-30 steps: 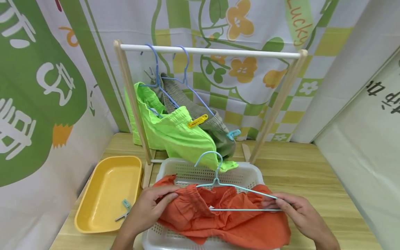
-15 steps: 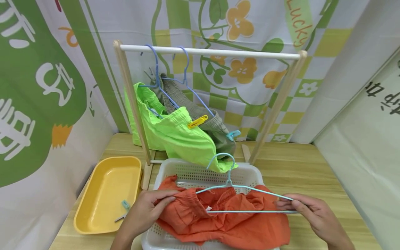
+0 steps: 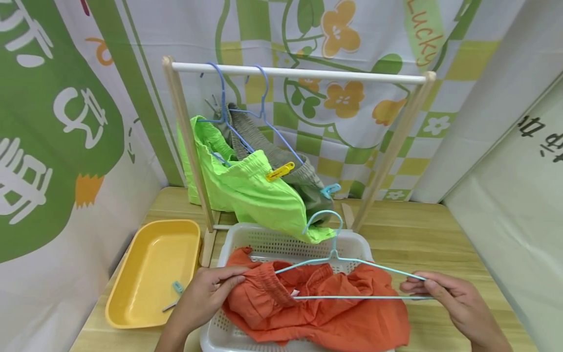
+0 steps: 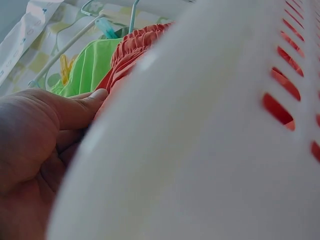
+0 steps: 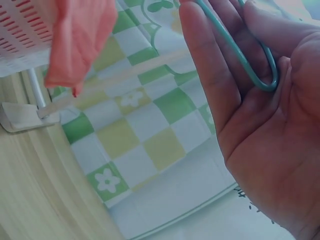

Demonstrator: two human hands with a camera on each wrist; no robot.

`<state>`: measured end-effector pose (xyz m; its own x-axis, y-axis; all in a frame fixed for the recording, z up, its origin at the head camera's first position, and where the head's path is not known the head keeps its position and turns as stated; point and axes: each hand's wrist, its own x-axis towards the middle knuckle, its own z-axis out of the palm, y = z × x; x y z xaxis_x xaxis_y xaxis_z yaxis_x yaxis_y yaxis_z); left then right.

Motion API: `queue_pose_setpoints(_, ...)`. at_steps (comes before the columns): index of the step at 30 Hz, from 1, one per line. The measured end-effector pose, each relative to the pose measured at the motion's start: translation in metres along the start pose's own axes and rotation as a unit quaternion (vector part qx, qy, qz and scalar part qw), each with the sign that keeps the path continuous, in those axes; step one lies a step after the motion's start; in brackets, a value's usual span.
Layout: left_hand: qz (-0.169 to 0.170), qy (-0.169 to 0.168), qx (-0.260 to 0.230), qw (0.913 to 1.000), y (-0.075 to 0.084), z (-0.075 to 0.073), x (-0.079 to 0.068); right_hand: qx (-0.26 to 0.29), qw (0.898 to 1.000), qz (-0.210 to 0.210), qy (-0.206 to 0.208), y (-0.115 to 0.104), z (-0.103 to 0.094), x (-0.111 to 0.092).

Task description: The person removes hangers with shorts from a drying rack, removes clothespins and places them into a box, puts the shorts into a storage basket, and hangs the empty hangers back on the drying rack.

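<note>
Over the last second I have watched the light-blue hanger (image 3: 365, 297) slide toward the right: its hook (image 3: 324, 211) stands further across, and more of its right end sticks out of the red shorts (image 3: 325, 315). The right hand (image 3: 453, 299) has travelled with it, gripping that end, while the left hand (image 3: 205, 293) stays pinched on the waistband (image 3: 266, 283) at the other side. I take this to mean the hanger now sits less deep in the shorts, though its left end seems to be inside the waistband, out of my sight. The shorts lie in and over the white basket (image 3: 362, 244), in front of the rack (image 3: 299, 73) where the green shorts (image 3: 264, 195) and gray shorts (image 3: 273, 142) hang.

My head view hides the right palm; the right wrist view gives me the hanger's rounded tip there, between thumb and fingers. It also shows red cloth dangling beside the basket. From the left wrist I get the thumb against the red cloth, but the basket's rim blocks much else.
</note>
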<state>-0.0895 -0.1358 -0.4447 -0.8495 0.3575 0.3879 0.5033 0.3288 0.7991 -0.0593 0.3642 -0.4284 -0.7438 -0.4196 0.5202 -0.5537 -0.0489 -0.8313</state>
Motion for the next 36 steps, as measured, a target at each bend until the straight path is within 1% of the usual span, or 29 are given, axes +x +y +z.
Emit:
queue_pose_setpoints(4,0.008,0.0,-0.003,1.0,-0.001,0.001,0.0,-0.006,1.0,0.002,0.004,-0.004,-0.004,-0.002)
queue_pose_setpoints(7,0.012,0.002,-0.003,0.9999,-0.001,0.002,0.0,-0.012,1.0,0.018,0.013,-0.008,-0.006,-0.006)
queue_pose_setpoints(11,0.009,0.004,-0.005,0.9999,-0.002,0.002,0.0,-0.022,0.999,0.04,0.029,-0.014,-0.01,-0.011)
queue_pose_setpoints(16,0.004,0.003,-0.006,1.0,-0.001,0.003,0.0,-0.032,0.998,0.038,0.028,-0.018,-0.016,-0.015)
queue_pose_setpoints(21,-0.006,0.002,-0.001,1.0,-0.002,0.004,0.0,-0.025,0.999,0.029,0.024,-0.02,-0.021,-0.017)
queue_pose_setpoints(27,-0.032,-0.003,0.004,0.9995,-0.002,0.004,0.001,-0.021,0.998,0.05,0.035,-0.024,-0.023,-0.015)
queue_pose_setpoints(30,-0.043,-0.027,-0.002,0.9987,-0.002,0.004,0.002,-0.023,0.998,0.052,0.04,-0.024,-0.023,-0.015)
queue_pose_setpoints(33,-0.05,-0.072,-0.001,0.9961,-0.002,0.003,0.003,-0.024,0.998,0.04,0.043,-0.022,-0.021,-0.015)
queue_pose_setpoints(36,-0.048,-0.123,-0.008,0.9912,-0.001,0.002,0.002,-0.054,0.996,0.05,0.056,-0.021,-0.017,-0.014)
